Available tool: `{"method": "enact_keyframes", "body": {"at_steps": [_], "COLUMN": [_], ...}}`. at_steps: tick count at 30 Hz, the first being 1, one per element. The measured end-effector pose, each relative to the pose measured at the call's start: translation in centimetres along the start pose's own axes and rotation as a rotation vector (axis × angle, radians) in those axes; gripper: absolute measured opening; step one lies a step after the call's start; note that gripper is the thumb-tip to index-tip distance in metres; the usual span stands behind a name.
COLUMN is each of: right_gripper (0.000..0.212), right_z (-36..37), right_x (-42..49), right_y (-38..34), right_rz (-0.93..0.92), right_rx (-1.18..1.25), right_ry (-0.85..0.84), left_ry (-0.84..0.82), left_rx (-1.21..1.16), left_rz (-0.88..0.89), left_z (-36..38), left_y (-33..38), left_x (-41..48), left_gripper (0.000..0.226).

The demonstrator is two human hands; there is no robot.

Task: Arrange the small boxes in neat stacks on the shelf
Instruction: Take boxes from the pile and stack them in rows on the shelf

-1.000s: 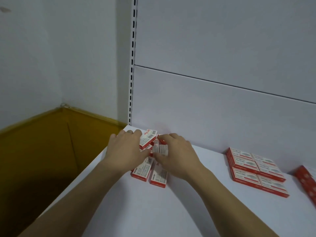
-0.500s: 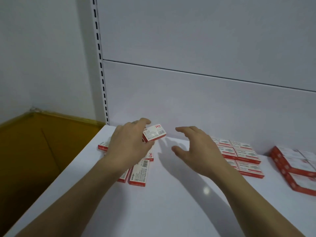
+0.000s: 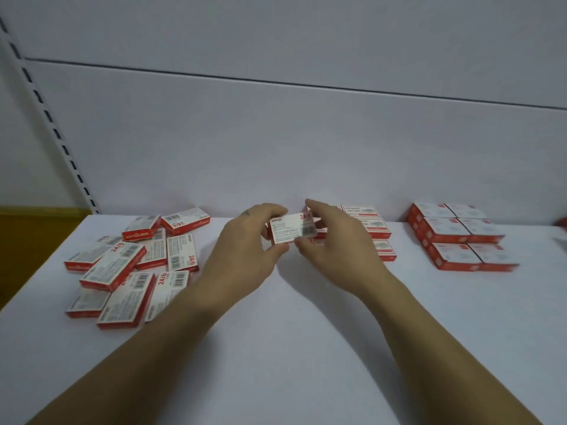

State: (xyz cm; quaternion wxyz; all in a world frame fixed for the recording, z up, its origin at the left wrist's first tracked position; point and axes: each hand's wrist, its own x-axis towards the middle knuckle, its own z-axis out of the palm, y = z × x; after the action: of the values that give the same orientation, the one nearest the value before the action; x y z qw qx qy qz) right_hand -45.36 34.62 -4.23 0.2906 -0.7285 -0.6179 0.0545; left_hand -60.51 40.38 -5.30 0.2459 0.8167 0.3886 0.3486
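You've got one box [image 3: 291,230] held up off the shelf [image 3: 291,348], dead centre, label side facing you. Your left hand [image 3: 245,250] pinches its left end, thumb on the lower edge and fingers over the top edge. Your right hand [image 3: 334,246] does the same on the right end. So both sets of fingers are narrow and holding that one box.

Handling-wise, I'd guess it's small stiff card, lightish but dense if the 24/6 print means staples. It looks glossy, so it could slide on its neighbours. Take it by the short ends or long edges, and don't squeeze hard or the card may dent.

Counts: one box in hand. The loose pile [image 3: 129,265] at 9 o'clock of it is about nine. They overlap, so one more could be hiding. The neat stack [image 3: 371,228] at 2 o'clock, just behind your right hand, is partly covered, so I can't count it. The far stack [image 3: 457,237] at 3 o'clock shows six tops, and the layers underneath are too blurry to tally.
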Motion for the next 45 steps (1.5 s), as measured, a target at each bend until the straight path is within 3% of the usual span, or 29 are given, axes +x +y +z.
{"method": "enact_keyframes", "body": {"at_steps": [8,14,18,22,24,29,31,33,39,45], "right_gripper": [0.062,0.065,0.059,0.04,0.037,0.046,0.043,0.041,0.02,0.009], "right_z": [1.1,0.9,1.1,1.3,1.2,0.3,0.1,0.2,0.2,-0.3], "right_x": [-0.3,-1.0,-1.0,-1.0,-1.0,-0.7,-0.7,-0.6,-0.5,-0.4], "right_y": [-0.9,-2.1,-2.3,-2.1,-2.3,-2.6,-2.6,-2.5,-2.0,-2.0], "right_rz": [0.092,0.152,0.205,0.225,0.24,0.294,0.305,0.342,0.303,0.309], "right_rx": [0.317,0.525,0.457,0.547,0.683,1.361,1.487,1.469,1.028,1.013], "right_ry": [0.018,-0.022,-0.031,-0.045,-0.075,-0.309,-0.367,-0.349,-0.089,-0.128], "left_ry": [0.079,0.121,0.123,0.112,0.093,0.014,-0.002,-0.009,0.005,-0.005], "left_rx": [-0.079,-0.104,-0.086,-0.075,-0.082,-0.109,-0.149,-0.194,-0.248,-0.577], "left_rz": [-0.069,0.037,0.161,0.228,0.227,0.111,0.061,0.023,-0.049,-0.165], "left_z": [-0.9,-0.9,-0.2,-0.1,-0.1,-0.5,-0.9,-1.2,-1.7,-2.0], "left_y": [-1.3,-1.3,-1.3,-1.6,-1.7,-2.0,-1.8,-1.6,-1.3,-1.5], "left_x": [-1.4,-1.4,-1.5,-1.5,-1.6,-1.3,-1.2,-1.3,-1.4,-0.8], "left_gripper": [0.051,0.048,0.048,0.048,0.048,0.044,0.041,0.038,0.039,0.052]}}
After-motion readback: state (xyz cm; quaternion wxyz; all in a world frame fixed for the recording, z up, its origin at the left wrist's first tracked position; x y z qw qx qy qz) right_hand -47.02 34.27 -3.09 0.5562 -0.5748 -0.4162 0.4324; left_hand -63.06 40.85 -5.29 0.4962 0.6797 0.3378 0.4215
